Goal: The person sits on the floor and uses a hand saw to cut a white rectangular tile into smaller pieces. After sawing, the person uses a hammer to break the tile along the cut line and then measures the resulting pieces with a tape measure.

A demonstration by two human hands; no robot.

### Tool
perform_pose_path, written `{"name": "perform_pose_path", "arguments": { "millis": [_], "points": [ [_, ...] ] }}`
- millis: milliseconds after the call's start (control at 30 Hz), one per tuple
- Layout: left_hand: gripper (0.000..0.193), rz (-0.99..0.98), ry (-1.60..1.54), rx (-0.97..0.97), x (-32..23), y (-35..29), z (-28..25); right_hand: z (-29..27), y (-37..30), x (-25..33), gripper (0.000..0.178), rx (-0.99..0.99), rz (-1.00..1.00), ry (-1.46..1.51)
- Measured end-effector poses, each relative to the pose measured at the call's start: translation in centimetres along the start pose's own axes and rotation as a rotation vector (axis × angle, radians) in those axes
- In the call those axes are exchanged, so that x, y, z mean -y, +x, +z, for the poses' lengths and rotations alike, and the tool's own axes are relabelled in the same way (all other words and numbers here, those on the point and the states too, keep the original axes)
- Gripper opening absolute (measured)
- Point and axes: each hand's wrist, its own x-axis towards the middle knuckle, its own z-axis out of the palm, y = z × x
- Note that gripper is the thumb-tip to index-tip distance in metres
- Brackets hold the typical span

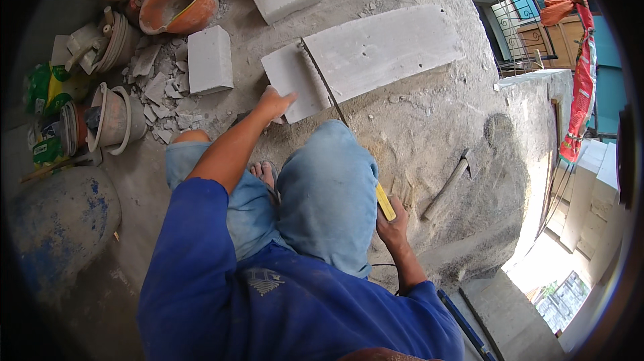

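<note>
Sawing looks under way, not finished: the saw [322, 79] has its blade across the pale block [389, 45] near the left end, ridged strip [314, 78] just left of it; cut depth, and whether the end piece [285, 77] is free, can't be told. Block is long, light grey, pitted, dusty, lying on the floor [429, 119] ahead of both hands. Right hand [394, 221] is wrapped around the yellow handle [384, 200], knee [329, 180] hiding mid-saw; left hand [276, 104] is on the block's near left edge, any finger grip underneath hidden.
</note>
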Motion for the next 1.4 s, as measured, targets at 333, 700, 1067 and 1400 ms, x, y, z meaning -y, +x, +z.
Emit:
{"name": "perform_pose_path", "arguments": {
  "millis": [333, 700, 1067, 1400],
  "points": [
    [0.073, 0.047, -0.015, -0.049, 0.5, -0.4, 0.4, 4.0, 6.6, 3.8, 0.028, -0.078, -0.176, 0.094],
    [0.072, 0.093, -0.034, -0.083, 0.7, -0.3, 0.9, 0.8, -0.4, 0.3, 0.023, 0.01, -0.044, -0.008],
    [0.075, 0.094, 0.022, -0.136, 0.9, 0.1, 0.6, 1.0, 0.5, 1.7, 0.022, 0.063, 0.026, 0.018],
    [0.072, 0.113, 0.161, -0.158, 1.5, 0.9, 0.9, 5.2, 9.9, 3.5, 0.027, 0.193, 0.032, 0.311]
  ]
}}
